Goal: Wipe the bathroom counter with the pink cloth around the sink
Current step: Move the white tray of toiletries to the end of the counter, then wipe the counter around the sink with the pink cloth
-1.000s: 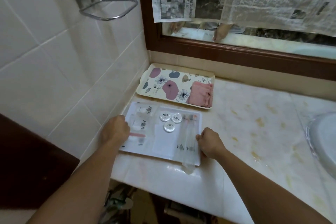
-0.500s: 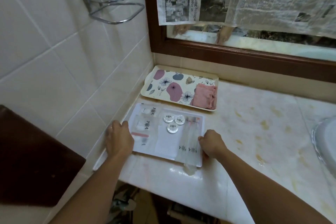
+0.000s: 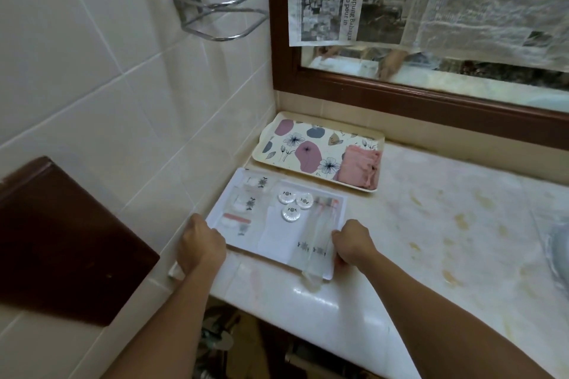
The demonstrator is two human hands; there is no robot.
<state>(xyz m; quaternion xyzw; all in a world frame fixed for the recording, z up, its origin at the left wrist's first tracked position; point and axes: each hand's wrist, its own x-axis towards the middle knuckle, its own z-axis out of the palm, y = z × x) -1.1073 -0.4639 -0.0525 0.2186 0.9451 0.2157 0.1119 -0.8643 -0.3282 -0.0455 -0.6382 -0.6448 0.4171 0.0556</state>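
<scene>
The folded pink cloth (image 3: pixel 358 169) lies at the right end of a floral tray (image 3: pixel 308 148) in the back left corner of the stained marble counter (image 3: pixel 446 224). Nearer me sits a white tray (image 3: pixel 277 234) with toiletry packets and three round white lids. My left hand (image 3: pixel 201 244) grips the white tray's near left corner. My right hand (image 3: pixel 354 241) grips its near right edge, fingers curled over the rim. The sink's edge (image 3: pixel 558 255) shows at the far right.
White wall tiles run along the left, with a chrome rack (image 3: pixel 215 9) above. A brown-framed mirror (image 3: pixel 431 95) partly covered with newspaper stands behind the counter. A dark brown panel (image 3: pixel 61 240) sits at lower left.
My left hand slid from the white tray's left side back to its near left corner. The right hand stayed at the near right edge. The camera view shifted left and down.
</scene>
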